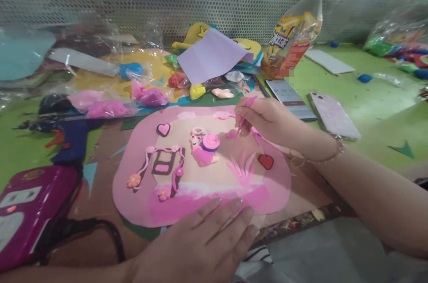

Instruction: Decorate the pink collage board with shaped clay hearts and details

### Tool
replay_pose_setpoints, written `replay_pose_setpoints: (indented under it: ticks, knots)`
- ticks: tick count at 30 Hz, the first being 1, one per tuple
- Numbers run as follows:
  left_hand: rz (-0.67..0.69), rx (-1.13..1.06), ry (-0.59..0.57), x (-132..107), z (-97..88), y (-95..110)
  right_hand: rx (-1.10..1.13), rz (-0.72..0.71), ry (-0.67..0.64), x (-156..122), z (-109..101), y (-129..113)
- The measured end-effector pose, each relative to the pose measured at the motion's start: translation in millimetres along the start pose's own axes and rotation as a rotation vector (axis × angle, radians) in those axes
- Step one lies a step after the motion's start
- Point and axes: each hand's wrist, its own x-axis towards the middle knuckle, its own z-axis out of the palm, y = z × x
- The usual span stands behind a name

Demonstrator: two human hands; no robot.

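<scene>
A pink paper craft picture [133, 127] with a rounded outline lies on the work surface. Clay shapes decorate it: a pink and purple snail [211, 142], a pink grass tuft [241, 169], a flowered vine frame [183, 153] and a red heart [265, 161]. Flat across the picture's lower edge rests my left hand [210, 238], fingers spread and nothing in it. My right hand [257, 116] pinches a slim pink modelling tool [241, 127], its lower end by a small pink clay piece [230, 134] right of the snail.
Left are a blue glue gun [72, 140] and a magenta power box [36, 211] with a black cable. Bagged clay lumps [152, 96] and a lilac sheet [212, 55] lie behind. Back right stand a yellow-capped bottle [297, 29] and two phones, one dark-screened [290, 100], one pale [334, 116].
</scene>
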Motion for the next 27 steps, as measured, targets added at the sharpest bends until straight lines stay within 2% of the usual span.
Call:
replay_pose_setpoints:
  ticks: [13,18,22,27]
  knots:
    - [-0.013,0.029,0.017,1.9,-3.6,-0.1,0.017,-0.024,-0.015,0.0,-0.3,-0.4]
    - [-0.019,0.025,-0.016,3.1,-7.8,0.6,0.038,-0.031,-0.004,0.2,1.1,0.7]
    - [-0.016,0.008,0.018,2.7,-4.2,0.0,0.078,-0.018,0.005,-0.2,1.6,3.0]
    - [-0.002,0.014,0.039,1.9,-3.5,-1.1,0.119,0.003,0.070,-0.6,0.1,5.2]
